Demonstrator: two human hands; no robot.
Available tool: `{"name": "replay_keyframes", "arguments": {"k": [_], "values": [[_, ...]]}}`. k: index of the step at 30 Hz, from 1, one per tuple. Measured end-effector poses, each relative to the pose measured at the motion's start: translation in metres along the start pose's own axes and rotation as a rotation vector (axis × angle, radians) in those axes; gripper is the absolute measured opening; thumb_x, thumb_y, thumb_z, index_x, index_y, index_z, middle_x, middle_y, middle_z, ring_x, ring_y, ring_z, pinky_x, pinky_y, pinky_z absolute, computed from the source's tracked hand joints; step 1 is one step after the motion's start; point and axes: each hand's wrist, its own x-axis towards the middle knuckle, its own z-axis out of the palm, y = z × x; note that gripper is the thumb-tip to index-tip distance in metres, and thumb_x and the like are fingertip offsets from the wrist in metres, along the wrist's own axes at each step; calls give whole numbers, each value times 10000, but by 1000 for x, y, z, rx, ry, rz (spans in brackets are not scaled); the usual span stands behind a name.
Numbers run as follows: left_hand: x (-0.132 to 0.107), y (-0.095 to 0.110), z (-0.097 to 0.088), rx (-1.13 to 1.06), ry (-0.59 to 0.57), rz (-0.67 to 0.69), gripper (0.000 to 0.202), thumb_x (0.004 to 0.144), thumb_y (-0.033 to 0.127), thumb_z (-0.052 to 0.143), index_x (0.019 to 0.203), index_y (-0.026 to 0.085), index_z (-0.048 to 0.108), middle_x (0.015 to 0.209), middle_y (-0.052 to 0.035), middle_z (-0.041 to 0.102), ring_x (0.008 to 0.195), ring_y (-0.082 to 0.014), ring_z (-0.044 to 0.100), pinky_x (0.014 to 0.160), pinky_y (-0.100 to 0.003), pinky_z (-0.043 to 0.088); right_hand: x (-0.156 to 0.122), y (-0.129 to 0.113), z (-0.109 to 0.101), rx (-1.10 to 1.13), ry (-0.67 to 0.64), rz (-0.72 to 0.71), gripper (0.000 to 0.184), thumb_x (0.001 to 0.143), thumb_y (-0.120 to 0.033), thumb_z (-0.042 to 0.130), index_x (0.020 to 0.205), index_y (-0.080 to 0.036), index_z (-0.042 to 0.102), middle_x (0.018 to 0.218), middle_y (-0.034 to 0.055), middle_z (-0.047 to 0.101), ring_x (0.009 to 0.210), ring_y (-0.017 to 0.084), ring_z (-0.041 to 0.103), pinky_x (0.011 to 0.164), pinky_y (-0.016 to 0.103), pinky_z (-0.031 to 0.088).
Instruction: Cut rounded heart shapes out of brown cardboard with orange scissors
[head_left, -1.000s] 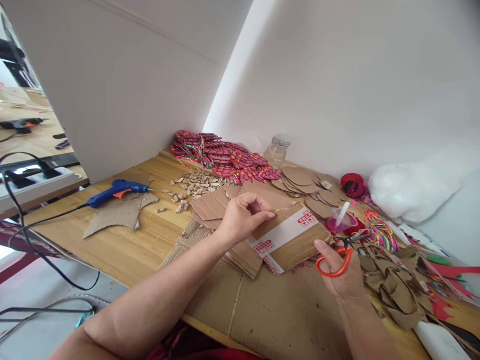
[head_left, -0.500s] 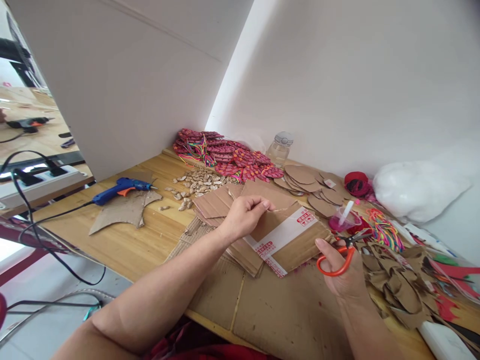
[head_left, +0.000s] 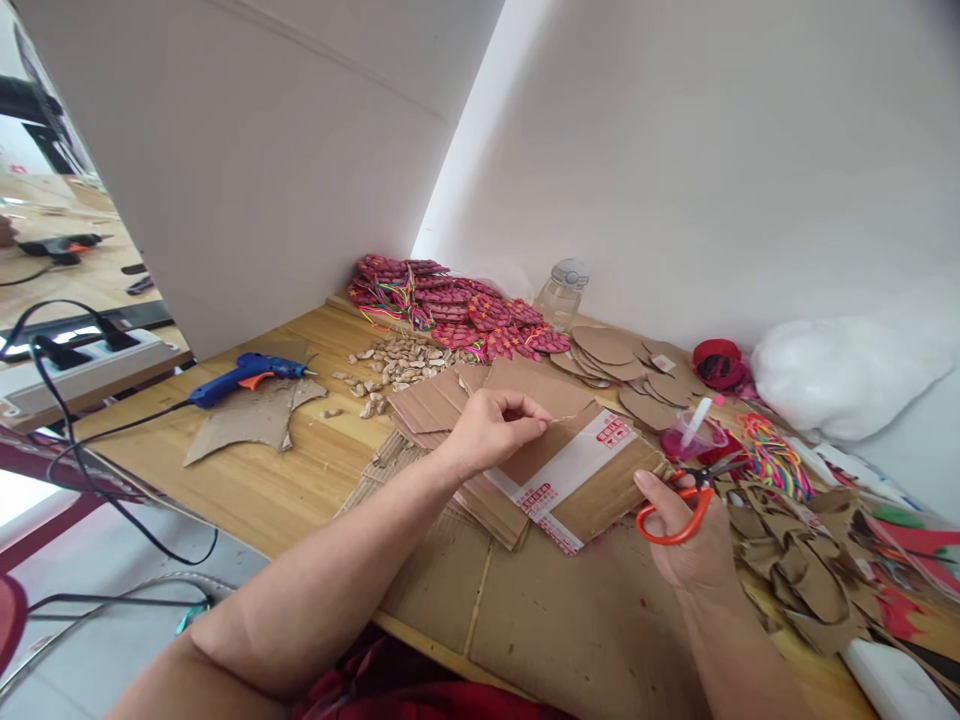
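Observation:
A rectangular piece of cardboard (head_left: 600,475) with white-and-red printed tape is tilted up in front of me. My left hand (head_left: 501,432) pinches at its upper left edge, thumb against fingertips, where a thin torn sliver shows. My right hand (head_left: 686,535) holds scissors (head_left: 694,510) with orange handles, blades pointing away to the right. Its thumb also rests near the cardboard's right corner; whether it grips the cardboard too I cannot tell. Underneath and behind lie more cardboard sheets (head_left: 431,405), partly hidden by my left hand.
A blue glue gun (head_left: 240,380) rests on a cardboard scrap at left. Behind are loose shells (head_left: 409,362), pink woven pieces (head_left: 480,310), a bottle (head_left: 562,290) and cardboard discs (head_left: 604,348). Right: a purple cup (head_left: 686,435), coloured cords (head_left: 772,455), cardboard offcuts (head_left: 810,580) and a white bag (head_left: 840,375).
My left hand has shifted slightly right along the cardboard's upper edge, its fingers a little more extended. The view has moved slightly; the scissors stay in my right hand.

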Motion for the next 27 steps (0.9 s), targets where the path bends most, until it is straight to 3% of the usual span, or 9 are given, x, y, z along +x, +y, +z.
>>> {"name": "replay_keyframes", "arguments": {"k": [11, 20, 27], "values": [[1, 0, -2, 30, -22, -25, 121, 710, 242, 733, 795, 160, 762, 655, 11, 670, 587, -109, 536, 567, -232, 360, -2, 2, 3, 65, 22, 89, 220, 685, -311, 893, 721, -266, 681, 715, 8, 706, 664, 222, 679, 574, 338, 526], [0, 0, 0, -10, -10, -63, 218, 715, 369, 776, 720, 157, 726, 623, 12, 622, 566, -99, 480, 534, -236, 301, 0, 4, 5, 46, 39, 117, 295, 632, -354, 914, 661, -266, 634, 670, 19, 700, 601, 234, 659, 544, 360, 515], [0, 0, 2, -29, -10, -62, 169, 726, 321, 762, 779, 162, 749, 655, 14, 655, 573, -99, 505, 546, -231, 330, -4, 0, 12, 14, 76, 130, 290, 637, -381, 896, 626, -290, 621, 633, 7, 710, 526, 231, 629, 468, 372, 467]]}}
